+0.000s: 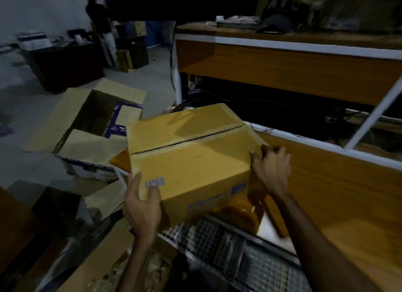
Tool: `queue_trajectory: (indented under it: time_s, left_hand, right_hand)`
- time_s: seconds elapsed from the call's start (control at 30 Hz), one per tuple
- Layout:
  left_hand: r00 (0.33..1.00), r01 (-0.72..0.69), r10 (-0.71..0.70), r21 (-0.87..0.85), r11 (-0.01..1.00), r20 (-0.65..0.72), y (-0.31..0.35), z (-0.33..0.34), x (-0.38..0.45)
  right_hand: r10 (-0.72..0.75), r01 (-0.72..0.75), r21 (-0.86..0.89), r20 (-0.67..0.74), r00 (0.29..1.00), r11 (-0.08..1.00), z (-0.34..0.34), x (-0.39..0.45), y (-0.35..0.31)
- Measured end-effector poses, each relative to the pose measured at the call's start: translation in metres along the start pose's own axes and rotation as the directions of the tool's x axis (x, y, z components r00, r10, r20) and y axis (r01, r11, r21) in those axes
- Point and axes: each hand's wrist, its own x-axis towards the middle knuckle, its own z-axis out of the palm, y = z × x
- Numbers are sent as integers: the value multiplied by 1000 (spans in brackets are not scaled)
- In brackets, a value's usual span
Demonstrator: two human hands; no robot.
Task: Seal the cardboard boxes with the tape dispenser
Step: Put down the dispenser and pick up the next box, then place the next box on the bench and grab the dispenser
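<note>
A closed cardboard box (191, 159) is held over the near corner of a wooden table (339, 196), tilted, its top flaps meeting along an untaped seam (187, 139). The left hand (142, 207) is curled round the near left corner; the right hand (272, 170) is clamped on the right edge. No tape dispenser can be seen. The step in hand is judged to be the placing of the box. It would best be set flat and fully on the table, with the seam kept level and the flaps pressed together, so that tape can be run straight along it. An open box (93, 122) stands just beside it on the left
</note>
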Motion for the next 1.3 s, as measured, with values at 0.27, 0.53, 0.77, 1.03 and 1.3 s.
queue_trajectory:
  time_s: [0.27,0.53,0.77,1.03,1.3]
  left_hand:
    - [958,-48,62,-58,997,279,9,-5,-31]
    - [806,-86,121,-88,992,580,31,46,-101]
    - [682,-224,202,-63,973,703,48,86,-137]
    - [609,-552,272,153,819,745,65,121,-153]
    - [279,-900,432,77,429,857,103,148,-209]
  right_hand:
    - [276,-284,-51,-128,953,957,-80,-114,67]
    - [501,-541,-113,-257,826,833,-151,-172,152]
    - [555,-597,-75,-291,779,799,-190,-193,208]
    - [519,-519,51,-183,835,853,-215,-199,253]
    - [426,-367,304,-160,890,879,-219,-189,304]
